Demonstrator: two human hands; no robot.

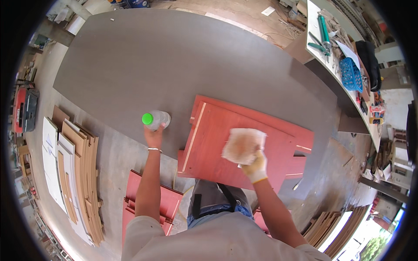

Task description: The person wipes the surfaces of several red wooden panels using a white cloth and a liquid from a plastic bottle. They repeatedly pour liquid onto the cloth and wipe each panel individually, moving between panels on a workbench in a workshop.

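My left hand [154,136] is closed round a clear plastic bottle [162,119] with a green cap [147,118], at the near left edge of the grey table. A bracelet circles that wrist. On my right hand [254,166] is a pale work glove with a yellow cuff. Its fingers grip a whitish cloth [244,145] with a brown stain, somewhat smeared by motion. The cloth is over the top one of several stacked red wooden panels [209,143]; whether it presses on the surface I cannot tell. The panels lie skewed on one another.
The large grey tabletop [143,56] stretches away in front. At the right, a side bench holds a green caulking gun [323,28] and a blue basket [350,74]. Stacked boards [76,169] stand on the left floor. More red panels [170,200] lie below, by my left arm.
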